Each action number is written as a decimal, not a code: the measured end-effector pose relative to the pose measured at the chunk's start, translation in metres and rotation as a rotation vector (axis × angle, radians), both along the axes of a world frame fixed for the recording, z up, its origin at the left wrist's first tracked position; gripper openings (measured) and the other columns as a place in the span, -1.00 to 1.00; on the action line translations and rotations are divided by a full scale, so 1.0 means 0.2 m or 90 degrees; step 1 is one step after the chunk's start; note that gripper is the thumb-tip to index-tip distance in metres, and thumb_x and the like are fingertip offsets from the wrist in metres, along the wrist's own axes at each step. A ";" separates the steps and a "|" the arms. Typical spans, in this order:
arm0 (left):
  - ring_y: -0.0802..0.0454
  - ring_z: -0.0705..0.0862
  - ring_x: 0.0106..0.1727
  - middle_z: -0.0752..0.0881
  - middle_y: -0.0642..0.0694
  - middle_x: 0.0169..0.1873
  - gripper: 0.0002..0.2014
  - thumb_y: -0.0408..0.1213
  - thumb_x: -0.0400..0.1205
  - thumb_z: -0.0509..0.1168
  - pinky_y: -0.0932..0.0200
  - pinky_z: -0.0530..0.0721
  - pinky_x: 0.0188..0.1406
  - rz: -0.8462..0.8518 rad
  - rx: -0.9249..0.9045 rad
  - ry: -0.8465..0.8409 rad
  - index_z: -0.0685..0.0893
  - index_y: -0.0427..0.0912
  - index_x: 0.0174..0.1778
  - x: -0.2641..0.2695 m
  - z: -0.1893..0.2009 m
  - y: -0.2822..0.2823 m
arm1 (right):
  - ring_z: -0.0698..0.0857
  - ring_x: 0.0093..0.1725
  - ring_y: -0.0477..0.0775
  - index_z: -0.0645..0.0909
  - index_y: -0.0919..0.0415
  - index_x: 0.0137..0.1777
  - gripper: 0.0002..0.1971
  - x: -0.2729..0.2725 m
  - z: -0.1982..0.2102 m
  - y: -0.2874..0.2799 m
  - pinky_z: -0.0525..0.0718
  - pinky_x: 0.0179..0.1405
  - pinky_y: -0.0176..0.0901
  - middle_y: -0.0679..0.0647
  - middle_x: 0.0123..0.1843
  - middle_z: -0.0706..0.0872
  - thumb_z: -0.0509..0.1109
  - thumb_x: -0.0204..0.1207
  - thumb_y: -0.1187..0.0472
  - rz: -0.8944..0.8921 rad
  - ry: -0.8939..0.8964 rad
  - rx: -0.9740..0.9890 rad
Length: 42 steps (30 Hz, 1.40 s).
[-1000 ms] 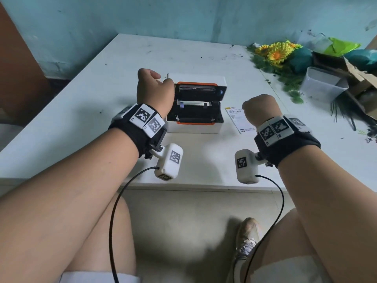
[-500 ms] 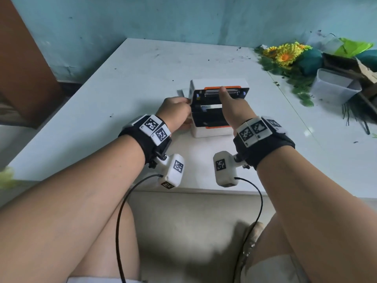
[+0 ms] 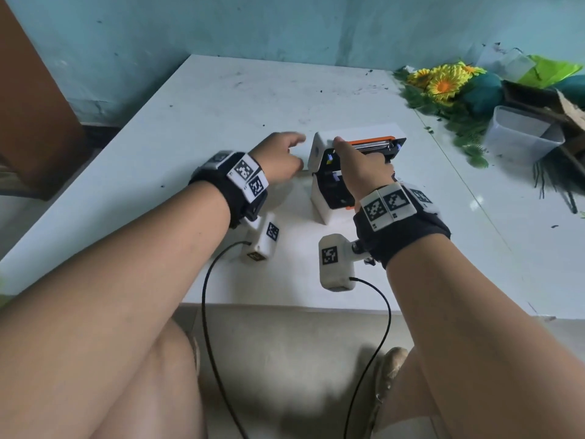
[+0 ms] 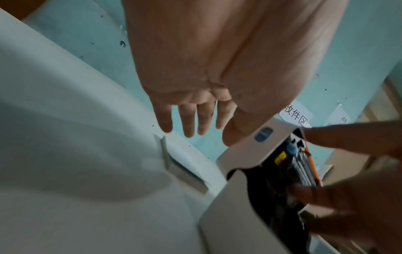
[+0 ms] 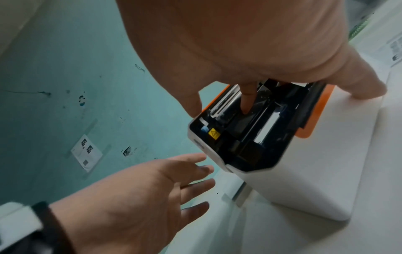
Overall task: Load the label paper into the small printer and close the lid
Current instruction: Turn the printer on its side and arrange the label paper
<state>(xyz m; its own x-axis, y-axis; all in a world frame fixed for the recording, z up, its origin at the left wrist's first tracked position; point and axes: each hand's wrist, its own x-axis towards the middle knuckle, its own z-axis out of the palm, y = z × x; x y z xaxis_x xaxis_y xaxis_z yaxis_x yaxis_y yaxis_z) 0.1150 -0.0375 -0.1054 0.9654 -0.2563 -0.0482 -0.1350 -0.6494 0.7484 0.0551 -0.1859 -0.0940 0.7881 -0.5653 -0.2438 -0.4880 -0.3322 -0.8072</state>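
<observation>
The small white printer [image 3: 323,210] with orange trim stands near the table's front, turned at an angle, its lid [image 3: 373,134] up and the black bay showing. My right hand [image 3: 364,163] holds the lid: the thumb [image 5: 191,106] sits on its rim and the index finger [image 5: 245,103] reaches inside, with another finger on the printer [image 5: 304,171] body. My left hand [image 3: 281,160] hovers just left of the printer [image 4: 239,154], fingers [image 4: 189,123] straight, holding nothing. A small flat white piece [image 4: 185,173], apparently label paper, lies on the table beside the printer; I cannot tell whether paper is in the bay.
Artificial sunflowers [image 3: 443,83], a clear plastic tub [image 3: 522,137] and a cardboard box [image 3: 554,99] crowd the table's far right. A printed slip [image 5: 396,51] lies right of the printer. The table's front edge [image 3: 316,307] is close to my wrists.
My right hand came from the table at the right onto the printer lid. My left hand let go of the printer's left side and drew away, fingers straightened. The printer now sits turned.
</observation>
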 end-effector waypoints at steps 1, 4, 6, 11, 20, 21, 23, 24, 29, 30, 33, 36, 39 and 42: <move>-0.05 0.50 0.69 0.49 -0.14 0.71 -0.33 -0.41 0.70 0.33 0.17 0.49 0.55 -0.013 0.005 0.013 0.38 -0.12 0.78 0.05 0.01 0.01 | 0.25 0.74 0.46 0.33 0.16 0.75 0.15 0.01 0.00 0.00 0.27 0.71 0.44 0.23 0.72 0.34 0.21 0.23 -0.56 -0.004 0.006 -0.001; 0.01 0.45 0.72 0.46 -0.12 0.73 -0.29 -0.37 0.69 0.42 0.18 0.43 0.61 -0.024 0.051 0.023 0.36 -0.10 0.78 0.18 0.02 0.02 | 0.25 0.72 0.39 0.33 0.15 0.73 0.04 0.03 -0.01 0.00 0.23 0.71 0.40 0.22 0.71 0.32 0.27 0.36 -0.52 -0.023 0.010 -0.017; 0.00 0.51 0.68 0.52 -0.09 0.69 -0.27 -0.30 0.66 0.49 0.13 0.45 0.64 -0.031 0.090 0.029 0.39 -0.10 0.77 0.22 -0.03 0.02 | 0.26 0.71 0.37 0.35 0.15 0.70 -0.02 0.05 -0.01 -0.01 0.20 0.71 0.37 0.22 0.69 0.35 0.28 0.39 -0.47 -0.036 0.014 -0.030; -0.01 0.66 0.52 0.71 -0.02 0.49 -0.25 -0.21 0.52 0.67 0.12 0.53 0.56 -0.006 0.160 0.035 0.56 -0.15 0.64 0.24 -0.13 0.02 | 0.34 0.62 0.33 0.41 0.16 0.63 -0.12 0.09 -0.03 0.00 0.25 0.66 0.30 0.21 0.56 0.42 0.26 0.42 -0.40 -0.059 0.013 -0.066; -0.05 0.78 0.31 0.84 -0.04 0.29 -0.63 -0.28 0.49 0.67 0.14 0.67 0.35 0.046 0.202 -0.031 0.85 -0.04 0.22 0.21 -0.10 0.00 | 0.34 0.59 0.31 0.44 0.18 0.58 -0.19 0.07 -0.02 0.02 0.25 0.64 0.27 0.19 0.52 0.41 0.26 0.43 -0.34 -0.071 -0.002 -0.038; -0.06 0.79 0.29 0.85 -0.05 0.27 -0.64 -0.28 0.49 0.66 0.14 0.68 0.33 0.049 0.194 -0.029 0.86 -0.04 0.20 0.21 -0.09 0.00 | 0.33 0.61 0.31 0.44 0.17 0.59 -0.19 0.06 -0.01 0.02 0.22 0.65 0.26 0.19 0.55 0.40 0.26 0.46 -0.34 -0.067 0.002 -0.041; -0.06 0.80 0.26 0.86 -0.05 0.23 -0.66 -0.28 0.49 0.66 0.12 0.70 0.32 0.050 0.182 -0.028 0.87 -0.05 0.19 0.21 -0.09 0.01 | 0.30 0.64 0.30 0.42 0.17 0.62 -0.19 0.05 -0.01 0.02 0.19 0.67 0.24 0.19 0.59 0.38 0.26 0.50 -0.35 -0.052 0.010 -0.042; -0.07 0.80 0.25 0.86 -0.05 0.22 -0.66 -0.28 0.50 0.65 0.11 0.70 0.32 0.048 0.177 -0.028 0.87 -0.05 0.19 0.21 -0.09 0.02 | 0.30 0.65 0.30 0.42 0.16 0.63 -0.18 0.04 -0.01 0.01 0.19 0.67 0.24 0.19 0.60 0.38 0.25 0.50 -0.37 -0.045 0.012 -0.044; -0.05 0.81 0.18 0.84 0.02 0.07 -0.71 -0.28 0.53 0.62 0.16 0.70 0.27 0.050 0.150 -0.020 0.89 -0.04 0.18 0.22 -0.11 0.04 | 0.34 0.65 0.33 0.38 0.15 0.69 -0.11 0.02 -0.01 -0.02 0.24 0.69 0.27 0.19 0.63 0.37 0.24 0.51 -0.45 -0.009 0.017 -0.055; -0.04 0.80 0.15 0.84 0.02 0.04 -0.73 -0.27 0.54 0.62 0.16 0.71 0.27 0.048 0.143 -0.017 0.89 -0.05 0.17 0.22 -0.11 0.04 | 0.35 0.65 0.34 0.37 0.16 0.71 -0.09 0.02 -0.01 -0.02 0.27 0.69 0.28 0.19 0.64 0.36 0.24 0.52 -0.46 0.000 0.015 -0.053; -0.06 0.72 -0.01 0.81 -0.01 -0.06 -0.85 -0.32 0.61 0.51 0.16 0.67 0.15 0.035 0.150 -0.022 0.90 -0.01 0.02 0.23 -0.09 0.04 | 0.38 0.65 0.33 0.36 0.16 0.72 -0.07 0.02 -0.01 -0.05 0.32 0.68 0.29 0.18 0.67 0.36 0.26 0.51 -0.48 0.022 0.005 -0.044; -0.09 0.71 -0.03 0.80 -0.03 -0.05 -0.88 -0.30 0.66 0.43 0.15 0.65 0.08 0.057 0.176 -0.011 0.84 0.02 -0.03 0.23 -0.05 0.04 | 0.39 0.66 0.32 0.39 0.15 0.70 -0.08 0.02 -0.01 -0.06 0.34 0.68 0.30 0.18 0.67 0.37 0.28 0.51 -0.48 0.031 -0.007 -0.037; -0.22 0.90 -0.04 0.92 -0.21 -0.04 -0.85 -0.34 0.64 0.45 -0.06 0.85 0.19 0.093 0.135 0.039 0.88 -0.25 0.05 0.24 -0.04 0.06 | 0.36 0.67 0.34 0.38 0.14 0.71 -0.06 0.02 -0.01 -0.06 0.31 0.68 0.32 0.19 0.70 0.35 0.27 0.50 -0.50 0.033 -0.013 -0.040; -0.16 0.94 -0.26 0.91 -0.36 -0.10 -0.85 -0.46 0.69 0.38 0.02 0.90 -0.11 0.107 0.052 0.075 0.86 -0.33 0.08 0.21 -0.02 0.06 | 0.33 0.68 0.35 0.39 0.14 0.70 -0.05 0.01 -0.02 -0.05 0.27 0.69 0.31 0.20 0.70 0.34 0.23 0.51 -0.54 0.031 -0.008 -0.063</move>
